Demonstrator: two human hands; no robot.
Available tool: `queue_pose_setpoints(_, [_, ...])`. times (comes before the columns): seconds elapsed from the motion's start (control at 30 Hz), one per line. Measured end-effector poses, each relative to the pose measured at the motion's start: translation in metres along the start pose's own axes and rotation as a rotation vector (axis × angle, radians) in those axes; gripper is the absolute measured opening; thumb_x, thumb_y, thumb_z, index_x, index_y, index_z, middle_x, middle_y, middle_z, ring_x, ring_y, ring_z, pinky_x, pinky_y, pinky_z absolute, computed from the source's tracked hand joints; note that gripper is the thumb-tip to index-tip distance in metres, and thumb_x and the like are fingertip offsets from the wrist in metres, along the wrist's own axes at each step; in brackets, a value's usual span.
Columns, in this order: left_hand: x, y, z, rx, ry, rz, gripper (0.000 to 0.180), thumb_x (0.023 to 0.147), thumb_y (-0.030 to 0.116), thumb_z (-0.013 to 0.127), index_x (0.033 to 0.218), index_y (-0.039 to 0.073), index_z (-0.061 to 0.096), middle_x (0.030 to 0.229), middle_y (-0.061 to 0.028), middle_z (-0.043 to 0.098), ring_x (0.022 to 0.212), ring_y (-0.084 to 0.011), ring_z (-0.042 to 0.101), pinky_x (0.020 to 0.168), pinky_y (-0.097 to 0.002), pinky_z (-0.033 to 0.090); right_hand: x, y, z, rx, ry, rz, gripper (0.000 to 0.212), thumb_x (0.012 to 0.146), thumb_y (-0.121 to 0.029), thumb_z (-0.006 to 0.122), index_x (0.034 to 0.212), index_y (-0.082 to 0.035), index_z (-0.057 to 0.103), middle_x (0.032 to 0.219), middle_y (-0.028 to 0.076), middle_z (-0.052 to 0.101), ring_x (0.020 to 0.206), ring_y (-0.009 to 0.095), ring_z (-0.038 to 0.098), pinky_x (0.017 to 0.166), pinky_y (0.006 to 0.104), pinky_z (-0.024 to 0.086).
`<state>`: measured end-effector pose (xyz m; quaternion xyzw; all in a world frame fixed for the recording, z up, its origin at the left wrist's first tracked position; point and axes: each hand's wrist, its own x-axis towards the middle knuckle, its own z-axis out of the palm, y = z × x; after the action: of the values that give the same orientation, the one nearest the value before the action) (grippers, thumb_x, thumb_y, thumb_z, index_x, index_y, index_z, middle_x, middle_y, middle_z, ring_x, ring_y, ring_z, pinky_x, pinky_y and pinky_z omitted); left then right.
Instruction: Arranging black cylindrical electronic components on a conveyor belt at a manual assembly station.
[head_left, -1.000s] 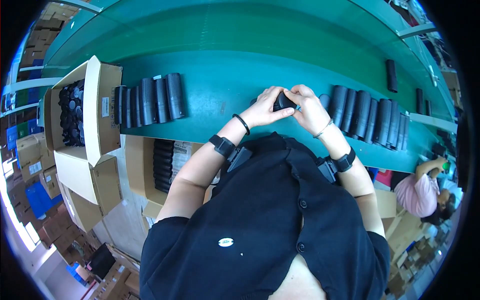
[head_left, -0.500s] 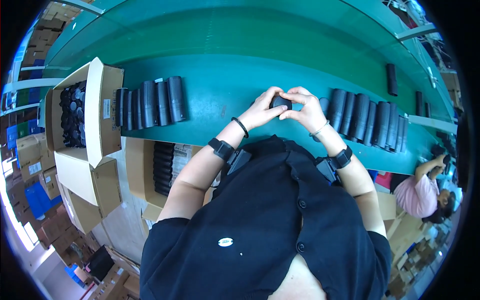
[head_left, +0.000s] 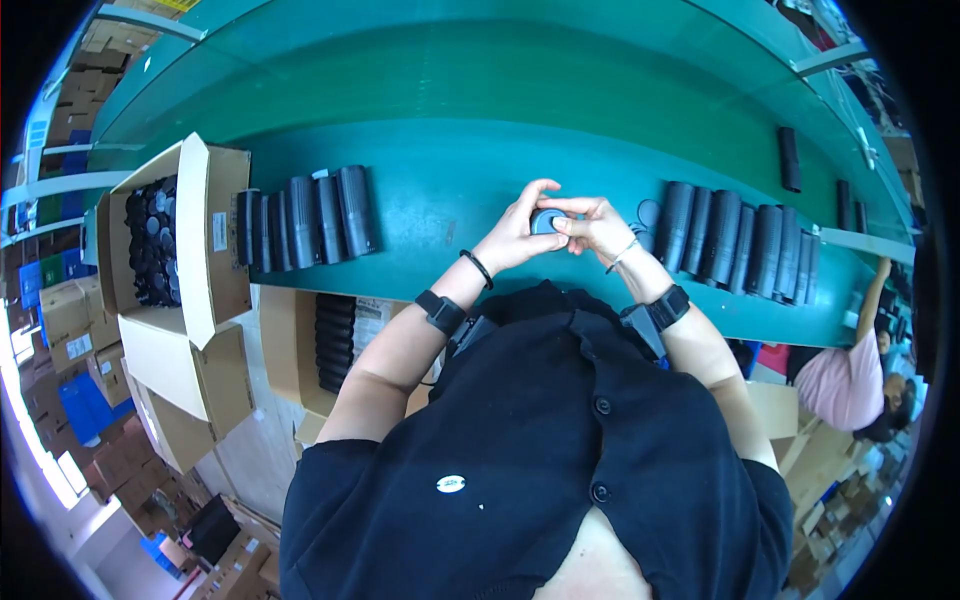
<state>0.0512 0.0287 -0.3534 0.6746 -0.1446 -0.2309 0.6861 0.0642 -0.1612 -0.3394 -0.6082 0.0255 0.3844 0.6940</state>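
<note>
In front of my chest, above the green table, both hands are closed on a round dark cap [head_left: 545,220] with a lighter rim. My left hand [head_left: 515,236] grips it from the left, with thumb and fingers around its edge. My right hand [head_left: 597,232] holds it from the right, the thumb pressing on its face. Whether a tube continues beneath the cap is hidden. Just right of my right hand lies a loose dark disc [head_left: 648,212] on the table. Beside that stretches a row of black ribbed tubes [head_left: 720,235].
Another group of black tubes [head_left: 305,222] lies at the left. An open cardboard box [head_left: 218,240] full of dark discs stands beyond it, and a lower box [head_left: 285,340] holds more tubes. A single tube [head_left: 790,160] lies at the far right, and a co-worker [head_left: 845,380] is beyond the table's end.
My hands have shifted slightly left and down with the cap, whose face now turns more upward. My right thumb has come onto it. The co-worker has stretched out an arm.
</note>
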Motion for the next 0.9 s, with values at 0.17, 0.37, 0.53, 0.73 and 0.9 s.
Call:
queue_pose_setpoints(0.17, [0.006,-0.008,0.0,-0.01,0.029,-0.041,0.077,0.073,0.024,0.077,0.135,0.009,0.032,0.116,-0.0166,0.054,0.11,-0.0275,0.055,0.091,-0.0382,0.047,-0.001,-0.005,-0.005,0.129,0.012,0.105,0.034,0.087,-0.017,0.067,0.121,-0.009,0.063,0.076,0.005,0.067,0.054,0.009,0.061,0.049,0.0199,0.053])
queue_pose_setpoints(0.37, [-0.009,0.001,-0.004,0.024,0.08,0.018,0.079,0.075,0.019,0.078,0.137,0.011,0.028,0.12,-0.0152,0.049,0.114,-0.0227,0.048,0.095,-0.0356,0.043,0.0,-0.011,0.013,0.2,0.032,0.085,0.037,0.088,-0.027,0.067,0.119,-0.006,0.063,0.082,0.009,0.068,0.055,0.01,0.062,0.051,0.0215,0.055])
queue_pose_setpoints(0.53, [-0.003,0.0,-0.014,-0.135,0.161,-0.126,0.088,0.07,0.022,0.082,0.138,0.011,0.027,0.121,-0.0161,0.049,0.113,-0.0269,0.05,0.094,-0.0385,0.044,0.025,-0.004,0.019,-0.044,0.168,-0.087,0.038,0.09,-0.037,0.064,0.11,-0.005,0.068,0.071,0.008,0.067,0.049,0.011,0.061,0.041,0.0211,0.048])
queue_pose_setpoints(0.73, [-0.009,-0.043,-0.023,0.284,0.102,0.004,0.105,0.065,0.024,0.087,0.144,0.004,0.02,0.138,-0.0192,0.039,0.127,-0.0282,0.042,0.106,-0.0396,0.035,0.03,-0.017,-0.005,0.226,0.097,0.021,0.039,0.089,-0.033,0.065,0.111,-0.001,0.064,0.079,0.009,0.064,0.05,0.014,0.062,0.044,0.0242,0.054])
queue_pose_setpoints(0.9, [0.021,-0.052,0.003,-0.062,0.2,-0.126,0.064,0.084,0.019,0.073,0.133,0.002,0.035,0.119,-0.0119,0.054,0.109,-0.0225,0.055,0.092,-0.0365,0.047,0.007,0.005,-0.027,0.384,0.158,-0.101,0.045,0.095,-0.034,0.057,0.131,-0.008,0.051,0.086,0.004,0.056,0.067,0.015,0.064,0.06,0.0268,0.057])
